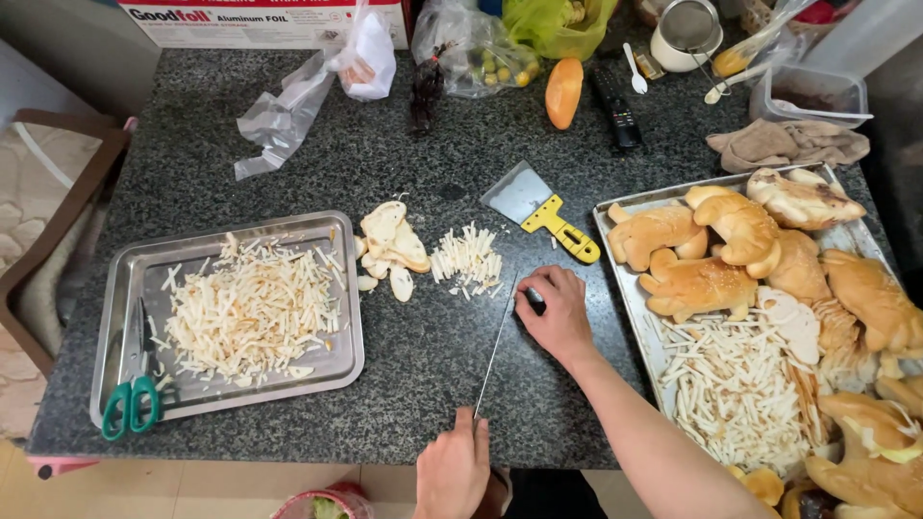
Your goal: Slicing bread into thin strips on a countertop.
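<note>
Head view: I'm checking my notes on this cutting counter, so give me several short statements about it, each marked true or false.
1. The right hand grips the handle of a knife. True.
2. The left hand touches the knife's tip. True, it rests at the blade's near end.
3. The green-handled scissors lie on the tray of bread rolls. False: they lie on the left tray, beside the cut strips.
4. The yellow-handled scraper lies inside the right tray. False: it lies on the counter, left of that tray.

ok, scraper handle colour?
Yellow with black accents, on the scraper; head view.
</note>
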